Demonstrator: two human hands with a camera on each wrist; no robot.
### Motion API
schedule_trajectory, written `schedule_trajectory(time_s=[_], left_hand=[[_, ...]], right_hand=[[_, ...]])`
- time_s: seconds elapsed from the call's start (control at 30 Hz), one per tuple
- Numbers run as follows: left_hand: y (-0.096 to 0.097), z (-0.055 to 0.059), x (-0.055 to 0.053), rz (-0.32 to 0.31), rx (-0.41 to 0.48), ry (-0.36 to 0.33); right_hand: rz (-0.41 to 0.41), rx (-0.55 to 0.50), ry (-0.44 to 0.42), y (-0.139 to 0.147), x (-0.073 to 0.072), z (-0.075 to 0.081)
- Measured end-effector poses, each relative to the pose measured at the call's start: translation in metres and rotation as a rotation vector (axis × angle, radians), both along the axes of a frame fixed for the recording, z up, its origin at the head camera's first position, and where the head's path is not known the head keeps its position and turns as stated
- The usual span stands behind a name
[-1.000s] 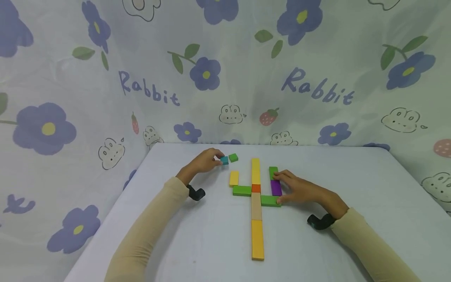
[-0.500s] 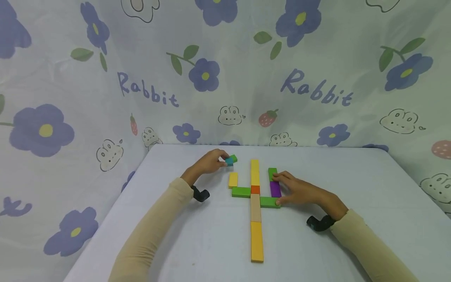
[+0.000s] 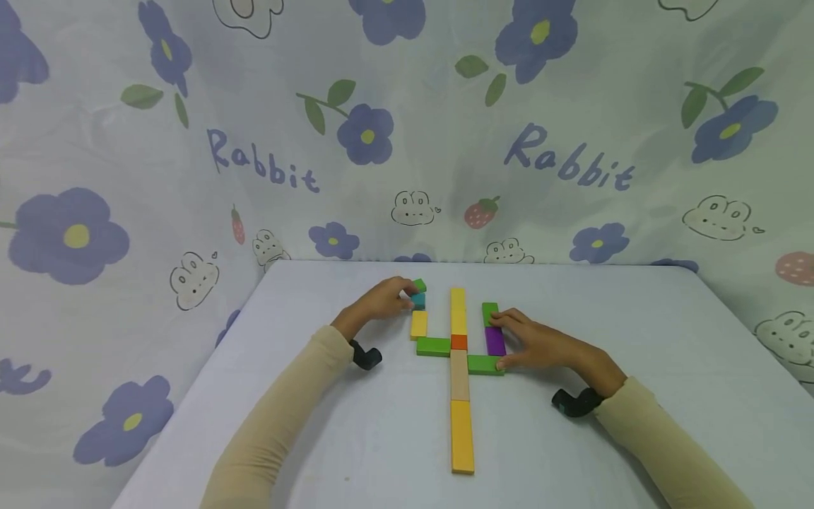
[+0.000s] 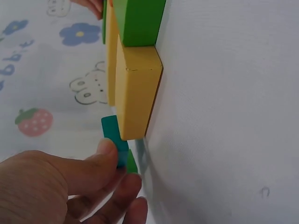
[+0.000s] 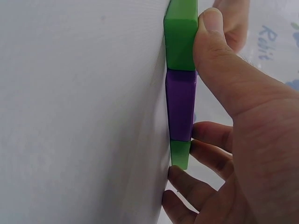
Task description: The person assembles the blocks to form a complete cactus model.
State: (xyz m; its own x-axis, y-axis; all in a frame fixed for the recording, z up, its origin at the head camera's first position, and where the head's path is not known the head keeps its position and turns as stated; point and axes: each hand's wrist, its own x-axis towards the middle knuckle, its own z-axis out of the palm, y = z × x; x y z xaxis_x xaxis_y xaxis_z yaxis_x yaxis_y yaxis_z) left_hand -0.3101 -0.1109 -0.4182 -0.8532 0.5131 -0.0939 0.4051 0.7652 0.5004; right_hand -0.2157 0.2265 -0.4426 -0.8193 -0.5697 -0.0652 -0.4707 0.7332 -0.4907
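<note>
My left hand (image 3: 384,300) pinches a small teal block (image 3: 418,302) at the far end of a short yellow block (image 3: 419,325). In the left wrist view, the teal block (image 4: 111,129) is tilted between thumb and fingers, close to the yellow block (image 4: 140,100). Beyond it lies a small green block (image 3: 420,285). My right hand (image 3: 540,343) rests with spread fingers over the right side of the layout. Its thumb touches a long green block (image 5: 181,42); its fingertips lie along the purple block (image 5: 181,105) and the far green block (image 5: 180,154).
A straight column runs through the middle: a long yellow block (image 3: 458,311), a small orange block (image 3: 459,342), a tan block (image 3: 460,375) and a darker yellow block (image 3: 462,437). Another green block (image 3: 434,346) joins its left side. A patterned cloth (image 3: 407,141) hangs behind the white table (image 3: 356,452).
My left hand has carried the teal block rightward and nearer, from beside the small green block to the yellow block's far end. The right hand stays in place.
</note>
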Motion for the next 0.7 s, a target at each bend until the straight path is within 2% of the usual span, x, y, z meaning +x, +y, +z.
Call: schedule_trajectory(time_s=[0.13,0.7], left_hand=[[0.0019,-0.0014,0.0006,0.000,0.001,-0.024],[0.0008,-0.0059,0.0022,-0.033,0.024,-0.032]], right_hand=[[-0.001,0.003,0.006,0.0006,0.0002,0.0003],[0.007,-0.020,-0.018,-0.0002,0.0031,0.0040]])
